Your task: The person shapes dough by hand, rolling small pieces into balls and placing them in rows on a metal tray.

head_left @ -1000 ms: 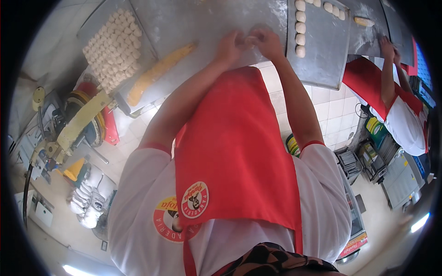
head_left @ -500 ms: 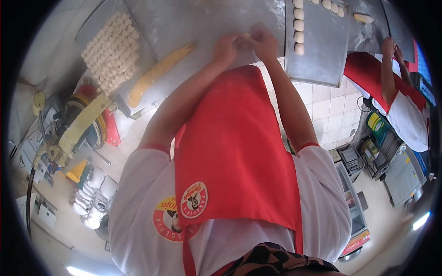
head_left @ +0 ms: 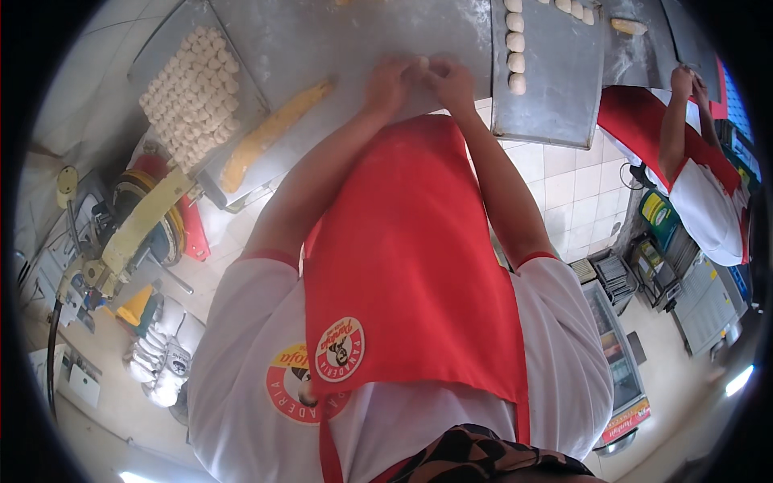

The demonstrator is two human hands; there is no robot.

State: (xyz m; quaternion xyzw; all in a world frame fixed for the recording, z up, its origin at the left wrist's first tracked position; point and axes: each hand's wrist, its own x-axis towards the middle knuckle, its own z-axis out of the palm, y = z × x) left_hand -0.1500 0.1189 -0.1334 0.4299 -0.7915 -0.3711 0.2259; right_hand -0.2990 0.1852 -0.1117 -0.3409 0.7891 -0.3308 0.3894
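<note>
My left hand (head_left: 389,83) and my right hand (head_left: 452,80) meet fingertip to fingertip on the floured steel table (head_left: 354,40), just past my red apron. Between the fingers sits a small pale dough piece (head_left: 421,62), and both hands are closed around it. To the right lies a metal tray (head_left: 555,97) with a column of dough balls (head_left: 515,42) along its left side. A long yellowish dough roll (head_left: 274,133) lies on the table, left of my left forearm.
A tray (head_left: 165,52) packed with several rows of dough balls (head_left: 193,101) sits at the far left. Below it stands a yellow and grey machine (head_left: 137,229). A co-worker in a red apron (head_left: 700,169) works at the table's right end. The floor is tiled in white (head_left: 580,177).
My hands stay together on the dough piece, drifting a little left in the picture. The co-worker's raised arm has shifted slightly.
</note>
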